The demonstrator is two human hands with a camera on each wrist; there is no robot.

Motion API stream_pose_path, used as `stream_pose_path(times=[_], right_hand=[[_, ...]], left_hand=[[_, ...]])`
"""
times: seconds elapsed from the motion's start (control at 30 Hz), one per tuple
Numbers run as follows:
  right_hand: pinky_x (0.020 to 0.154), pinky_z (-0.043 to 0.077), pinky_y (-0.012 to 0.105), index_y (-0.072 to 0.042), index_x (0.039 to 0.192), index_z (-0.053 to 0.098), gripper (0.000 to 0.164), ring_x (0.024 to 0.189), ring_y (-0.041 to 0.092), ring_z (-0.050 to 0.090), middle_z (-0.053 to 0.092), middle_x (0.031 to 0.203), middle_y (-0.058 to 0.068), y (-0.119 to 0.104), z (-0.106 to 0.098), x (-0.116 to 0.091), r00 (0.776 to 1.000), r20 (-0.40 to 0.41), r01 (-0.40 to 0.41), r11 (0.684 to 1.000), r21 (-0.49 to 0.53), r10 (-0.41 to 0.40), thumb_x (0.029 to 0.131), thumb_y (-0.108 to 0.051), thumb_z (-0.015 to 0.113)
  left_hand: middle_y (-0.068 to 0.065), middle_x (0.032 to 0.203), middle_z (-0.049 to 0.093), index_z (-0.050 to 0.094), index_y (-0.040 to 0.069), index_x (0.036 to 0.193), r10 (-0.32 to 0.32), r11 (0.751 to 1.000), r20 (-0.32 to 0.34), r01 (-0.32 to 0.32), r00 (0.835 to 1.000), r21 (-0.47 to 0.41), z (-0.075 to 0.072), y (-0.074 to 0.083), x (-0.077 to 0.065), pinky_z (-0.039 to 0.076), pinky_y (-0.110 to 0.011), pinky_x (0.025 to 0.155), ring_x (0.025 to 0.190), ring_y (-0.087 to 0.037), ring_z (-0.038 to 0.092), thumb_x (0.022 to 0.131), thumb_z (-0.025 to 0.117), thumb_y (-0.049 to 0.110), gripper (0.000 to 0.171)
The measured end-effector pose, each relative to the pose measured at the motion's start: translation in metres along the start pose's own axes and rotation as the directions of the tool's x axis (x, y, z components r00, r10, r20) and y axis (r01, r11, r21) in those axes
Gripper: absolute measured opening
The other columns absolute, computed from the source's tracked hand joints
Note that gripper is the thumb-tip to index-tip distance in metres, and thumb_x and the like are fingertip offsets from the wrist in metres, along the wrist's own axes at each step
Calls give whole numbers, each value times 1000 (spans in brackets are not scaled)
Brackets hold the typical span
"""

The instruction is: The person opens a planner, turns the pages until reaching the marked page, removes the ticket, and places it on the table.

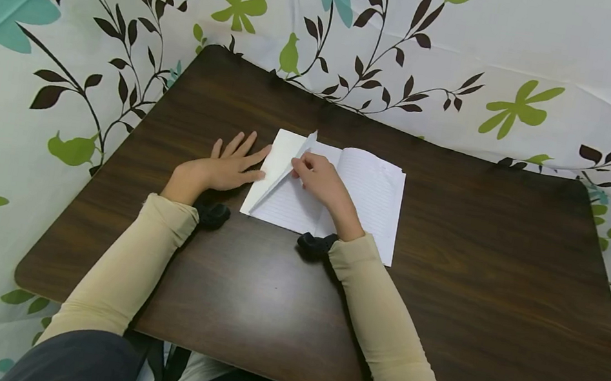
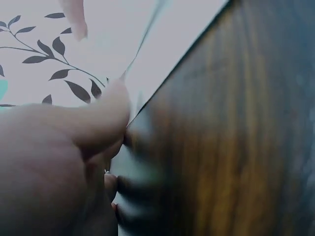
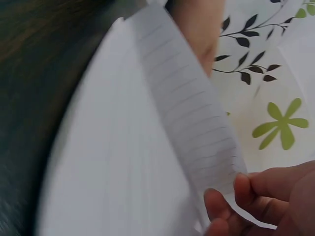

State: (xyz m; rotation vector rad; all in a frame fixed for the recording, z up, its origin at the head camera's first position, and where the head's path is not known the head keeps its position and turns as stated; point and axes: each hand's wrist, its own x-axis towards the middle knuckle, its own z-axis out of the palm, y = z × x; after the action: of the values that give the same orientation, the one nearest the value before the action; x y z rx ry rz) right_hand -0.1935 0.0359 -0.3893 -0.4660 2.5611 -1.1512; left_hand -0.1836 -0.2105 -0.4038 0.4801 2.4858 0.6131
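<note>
Head view: we see a notebook [image 1: 366, 192] open on the desk [image 1: 478, 254]. The left hand [image 1: 220, 170] lies with fingers spread at its left edge; the right hand [image 1: 321, 181] pinches a raised page [image 1: 300, 152].
Left wrist view: we note the thumb [image 2: 98, 123] by the paper's edge.
Right wrist view: we find the lined page between thumb and fingertips. We judge the page turn partway: lifting done, page not yet flat.
</note>
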Motion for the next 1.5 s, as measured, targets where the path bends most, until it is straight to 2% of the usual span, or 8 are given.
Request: stream_pose_path(times=[0.13,0.5,0.73,0.87,1.03,1.17,1.3,1.5], right_hand=[[64,36,26,-7,91,68,35,69,16,45,62,85,6,-1,8,2,999,-35,-31,999,-28,30,110,-30,50],[60,34,26,-11,85,66,34,64,15,42,58,74,1,-8,19,2,996,-93,-16,1000,-13,15,108,-31,51],[65,38,26,-10,93,70,38,71,16,50,68,87,4,-9,15,1,996,-87,-21,1000,-5,21,109,-39,51],[71,42,28,-9,99,72,45,78,19,57,72,94,7,-9,12,0,998,-63,-23,1000,-15,22,110,-45,46],[79,47,32,-9,106,73,49,88,22,63,74,101,9,-7,5,-3,1000,-28,-6,999,-33,5,112,-47,42],[76,50,31,-9,110,73,42,86,22,65,73,103,9,-3,-4,-5,1000,10,19,999,-34,-19,111,-41,46],[71,49,30,-7,114,72,32,82,22,66,73,106,10,3,-20,-8,997,59,40,999,-9,-40,109,-32,52],[78,48,31,-2,120,70,29,84,27,67,72,111,15,20,-48,-17,993,107,51,998,32,-54,108,-25,57]], left_hand=[[-3,171,-32,-8,33,167,-30,1000,6,30,1000,-7,1,-2,5,-24,-67,121,158,-31,-33,85,9,96,105],[1,168,-36,-12,38,165,-85,996,8,85,996,-3,3,5,6,-26,-65,121,157,-27,-35,85,27,96,106],[-2,169,-35,-10,35,167,-70,997,0,70,998,-15,3,7,5,-27,-66,120,158,-29,-34,82,25,99,113],[-6,170,-33,-9,31,168,-56,998,-10,55,998,-7,5,5,6,-25,-67,120,158,-32,-33,87,24,95,109],[-10,171,-32,-8,28,169,-31,999,-19,31,999,23,6,2,9,-23,-68,121,159,-35,-31,94,35,85,103],[-10,171,-31,-8,28,169,-25,999,-24,26,999,20,6,0,11,-23,-69,120,159,-36,-30,94,41,83,105],[-10,172,-30,-8,28,169,-22,1000,-29,23,999,13,6,-2,11,-21,-70,121,159,-37,-29,92,42,85,108],[-12,173,-27,-5,27,169,0,1000,-37,0,999,-2,7,-2,7,-22,-70,120,159,-38,-27,93,47,81,107]])
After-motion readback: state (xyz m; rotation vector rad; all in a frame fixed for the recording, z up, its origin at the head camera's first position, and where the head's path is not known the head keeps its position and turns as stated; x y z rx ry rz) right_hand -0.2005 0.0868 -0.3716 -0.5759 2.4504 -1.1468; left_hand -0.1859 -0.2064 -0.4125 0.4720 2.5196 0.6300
